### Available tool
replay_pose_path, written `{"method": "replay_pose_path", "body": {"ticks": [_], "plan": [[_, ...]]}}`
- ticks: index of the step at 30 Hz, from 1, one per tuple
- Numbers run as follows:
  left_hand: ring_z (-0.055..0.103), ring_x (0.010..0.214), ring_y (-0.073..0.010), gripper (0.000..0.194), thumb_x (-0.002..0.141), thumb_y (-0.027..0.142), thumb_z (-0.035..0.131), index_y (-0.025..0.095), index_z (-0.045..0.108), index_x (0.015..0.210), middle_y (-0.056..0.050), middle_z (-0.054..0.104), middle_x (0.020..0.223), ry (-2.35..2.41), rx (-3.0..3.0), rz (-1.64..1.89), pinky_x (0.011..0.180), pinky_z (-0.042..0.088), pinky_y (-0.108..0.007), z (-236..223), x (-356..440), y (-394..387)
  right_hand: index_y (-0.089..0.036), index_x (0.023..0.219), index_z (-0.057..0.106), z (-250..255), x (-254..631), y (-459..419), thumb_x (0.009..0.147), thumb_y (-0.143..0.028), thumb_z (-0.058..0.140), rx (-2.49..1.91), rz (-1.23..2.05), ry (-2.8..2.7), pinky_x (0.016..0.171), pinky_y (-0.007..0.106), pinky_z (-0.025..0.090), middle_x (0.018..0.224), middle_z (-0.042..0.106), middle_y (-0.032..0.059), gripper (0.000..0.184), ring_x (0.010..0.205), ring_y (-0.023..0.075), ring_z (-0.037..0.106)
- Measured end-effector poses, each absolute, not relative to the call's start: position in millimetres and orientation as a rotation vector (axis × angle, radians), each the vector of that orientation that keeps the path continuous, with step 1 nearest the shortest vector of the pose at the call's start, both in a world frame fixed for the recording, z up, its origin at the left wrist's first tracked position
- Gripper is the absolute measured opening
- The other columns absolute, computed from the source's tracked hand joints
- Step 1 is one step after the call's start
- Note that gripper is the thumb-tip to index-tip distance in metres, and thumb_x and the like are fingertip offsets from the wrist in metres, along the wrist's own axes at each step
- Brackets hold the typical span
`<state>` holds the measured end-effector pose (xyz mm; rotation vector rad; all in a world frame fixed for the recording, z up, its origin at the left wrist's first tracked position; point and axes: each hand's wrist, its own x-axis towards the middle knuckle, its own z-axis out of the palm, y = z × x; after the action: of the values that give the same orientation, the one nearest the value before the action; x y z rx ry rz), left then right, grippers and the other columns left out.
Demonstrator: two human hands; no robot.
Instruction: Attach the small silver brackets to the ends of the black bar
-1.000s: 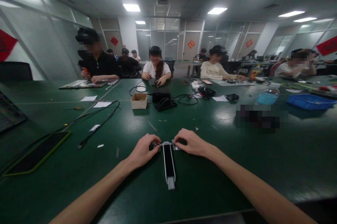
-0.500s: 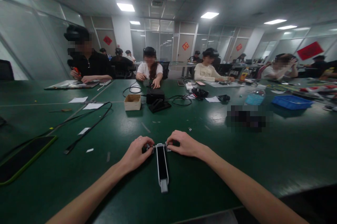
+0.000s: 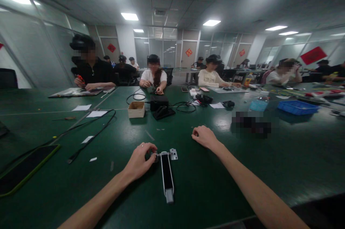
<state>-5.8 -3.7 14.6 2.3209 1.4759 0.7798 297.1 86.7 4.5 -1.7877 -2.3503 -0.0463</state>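
Observation:
A narrow metal assembly lies on the green table in front of me, with a black strip along its middle and a grey block at its near end. At its far end a small silver plate with holes sticks out to the right. My left hand pinches the left side of that far end; its fingers partly hide the metal there. Farther right and apart from the assembly, my right hand rests low over the table with fingers curled together. Whatever lies at its fingertips is too small and covered to make out.
Beyond my hands stand a small open cardboard box and a black device. A black cable and a green-edged dark mat lie left. A blue tray sits right. Several people work across the table.
My right hand has let go of the assembly's right plate and moved right and away, over the spot where a tiny shiny piece lay. My left hand keeps its hold.

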Motion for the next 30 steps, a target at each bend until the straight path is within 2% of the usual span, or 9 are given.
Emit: {"method": "replay_pose_path", "body": {"ticks": [4,8,13,16,23,30], "plan": [[0.061,0.08,-0.0219,0.019,0.082,0.03,0.049,0.02,0.063,0.091,-0.005,0.067,0.086,1.511,2.315,0.833,0.074,0.05,-0.035,16,-7,-2,-0.014,0.08,0.068,6,286,81,0.087,-0.023,0.05,-1.723,-0.201,-2.391,0.074,0.033,0.043,0.083,0.066,0.0127,0.021,0.086,0.024,0.058],[0.063,0.081,-0.0222,0.024,0.082,0.038,0.048,0.021,0.063,0.092,-0.005,0.068,0.089,1.523,2.315,0.894,0.07,0.052,-0.032,16,-7,1,-0.011,0.09,0.064,13,270,70,0.091,-0.02,0.045,-1.489,-0.27,-2.401,0.08,0.037,0.042,0.094,0.064,0.0154,0.021,0.092,0.0245,0.053],[0.064,0.077,-0.0208,0.031,0.083,0.045,0.048,0.021,0.063,0.097,-0.004,0.07,0.09,1.431,2.317,0.983,0.068,0.052,-0.03,18,-4,0,-0.012,0.094,0.061,19,233,45,0.094,-0.019,0.045,-0.971,-0.019,-2.411,0.082,0.032,0.043,0.094,0.062,0.01,0.017,0.088,0.0182,0.052],[0.065,0.074,-0.0199,0.031,0.083,0.048,0.049,0.023,0.064,0.093,-0.003,0.071,0.085,1.328,2.307,1.016,0.067,0.052,-0.028,18,1,-4,-0.014,0.094,0.06,17,212,29,0.093,-0.018,0.047,-0.762,0.188,-2.349,0.083,0.03,0.045,0.092,0.064,0.0078,0.013,0.089,0.0167,0.054],[0.064,0.065,-0.0192,0.042,0.08,0.062,0.051,0.024,0.066,0.083,-0.002,0.071,0.076,1.327,2.231,1.047,0.065,0.052,-0.029,17,6,-9,-0.018,0.095,0.063,11,200,18,0.09,-0.02,0.053,-0.795,0.543,-2.209,0.082,0.027,0.046,0.095,0.066,0.0036,0.011,0.089,0.0142,0.059],[0.068,0.075,-0.0207,0.04,0.079,0.059,0.055,0.023,0.067,0.09,-0.002,0.074,0.085,1.342,2.126,1.06,0.067,0.055,-0.03,16,6,-6,-0.02,0.087,0.067,8,196,19,0.086,-0.022,0.061,-0.867,0.587,-2.101,0.079,0.025,0.046,0.088,0.069,0.0007,0.007,0.084,0.013,0.06]]}}
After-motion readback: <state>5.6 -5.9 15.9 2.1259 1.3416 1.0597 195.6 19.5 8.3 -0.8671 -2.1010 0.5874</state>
